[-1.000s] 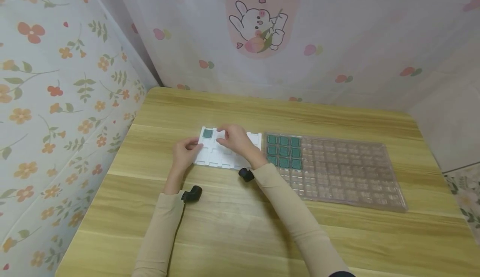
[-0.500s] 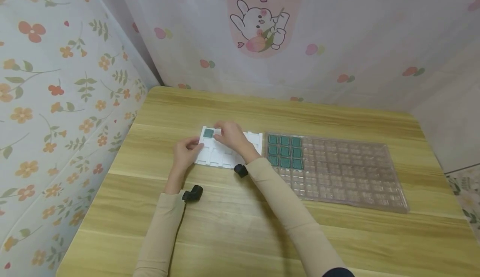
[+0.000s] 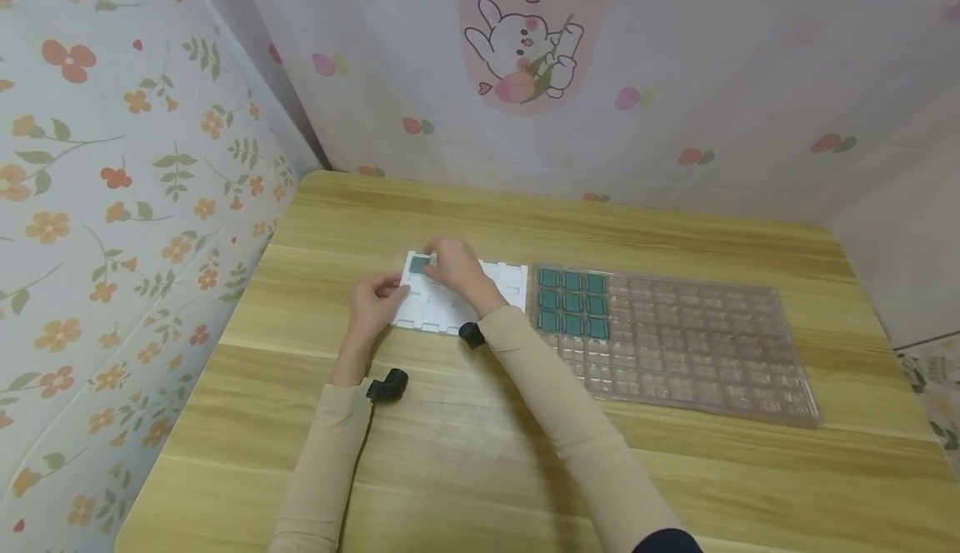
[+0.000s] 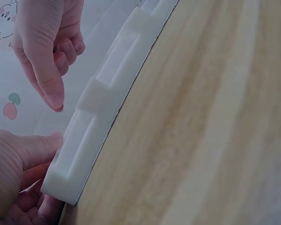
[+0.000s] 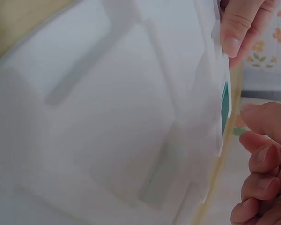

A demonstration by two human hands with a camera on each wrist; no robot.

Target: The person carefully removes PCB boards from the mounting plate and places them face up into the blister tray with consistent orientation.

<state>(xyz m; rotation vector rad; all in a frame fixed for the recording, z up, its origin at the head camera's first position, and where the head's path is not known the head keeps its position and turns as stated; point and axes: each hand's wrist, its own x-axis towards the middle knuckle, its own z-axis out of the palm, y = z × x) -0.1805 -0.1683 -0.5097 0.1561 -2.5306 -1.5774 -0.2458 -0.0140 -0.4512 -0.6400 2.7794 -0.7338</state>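
A white tray with shallow pockets lies on the table. My left hand grips its left edge, thumb on top and fingers underneath, as the left wrist view shows. One green square chip sits in the tray's far left pocket. Just over that corner is my right hand, partly covering the chip in the head view. In the right wrist view the right hand's fingers are bent and hold nothing; a gap separates them from the chip's green edge.
To the right of the white tray lies a long clear plastic tray with many pockets. Several green chips fill its left end. A black wrist camera sits on the left sleeve, another on the right. Patterned curtains border the wooden table.
My right hand has moved left and away from me across the white tray, to the chip's corner. The left hand keeps its grip on the tray's edge.
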